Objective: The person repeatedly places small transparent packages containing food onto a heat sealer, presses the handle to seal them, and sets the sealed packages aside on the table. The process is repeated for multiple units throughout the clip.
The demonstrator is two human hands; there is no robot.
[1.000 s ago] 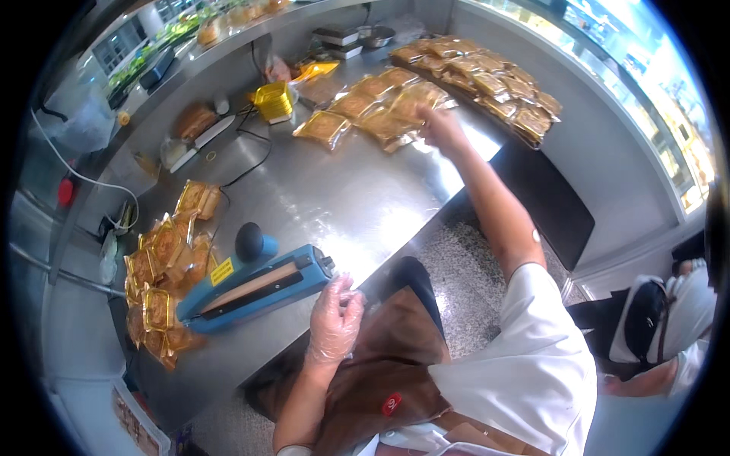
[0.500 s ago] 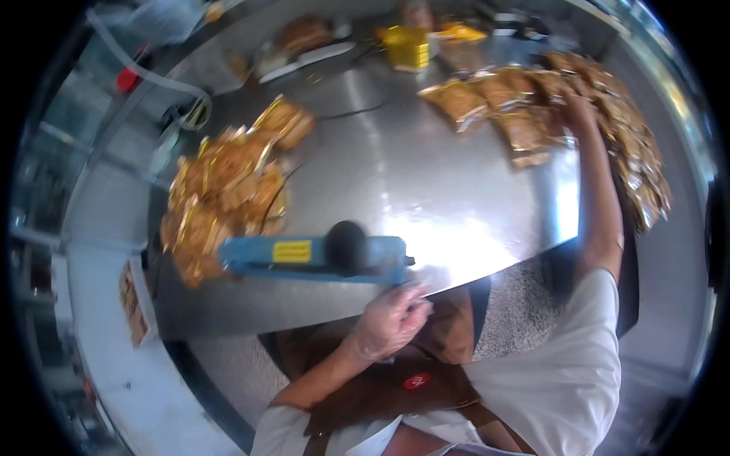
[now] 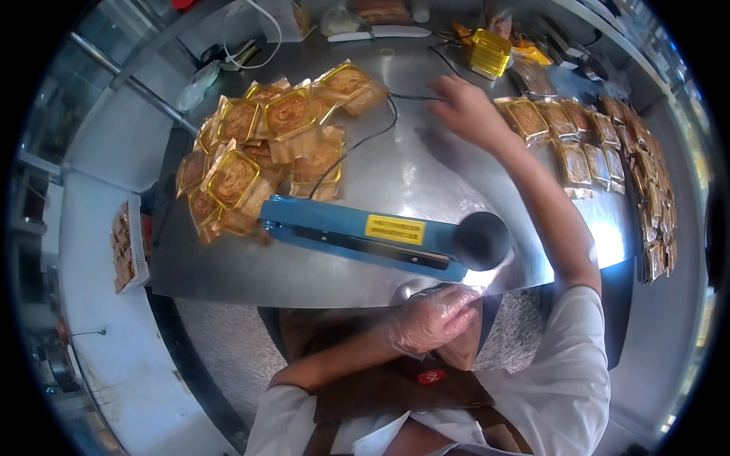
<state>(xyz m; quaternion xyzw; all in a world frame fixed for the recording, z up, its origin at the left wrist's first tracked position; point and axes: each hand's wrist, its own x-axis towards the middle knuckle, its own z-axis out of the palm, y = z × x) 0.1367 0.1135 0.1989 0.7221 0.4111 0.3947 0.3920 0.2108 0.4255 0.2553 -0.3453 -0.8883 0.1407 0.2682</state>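
My left hand (image 3: 435, 321), in a clear plastic glove, is loosely closed just below the table's near edge, with nothing visible in it. Right by it lies a blue bar-shaped impulse sealer (image 3: 334, 236) with a yellow label and a round black knob (image 3: 480, 241). My right hand (image 3: 469, 109), bare, hangs over the far middle of the table with its fingers partly bent and apart, holding nothing I can see. To its left is a pile of clear bags with gold trays of brown food (image 3: 290, 114). Similar flat bags (image 3: 576, 164) lie in rows to its right.
The steel table (image 3: 380, 178) carries a black cord (image 3: 367, 137). At the back are a stack of gold trays (image 3: 489, 53) and a long white-handled tool (image 3: 380, 33). More bags (image 3: 649, 194) overlap along the right edge. A white basket (image 3: 137, 243) stands at the left.
My right hand has left the bags on the right and swung leftward over the table, with nothing visible in it. My left hand stays closed by the sealer. The view has shifted.
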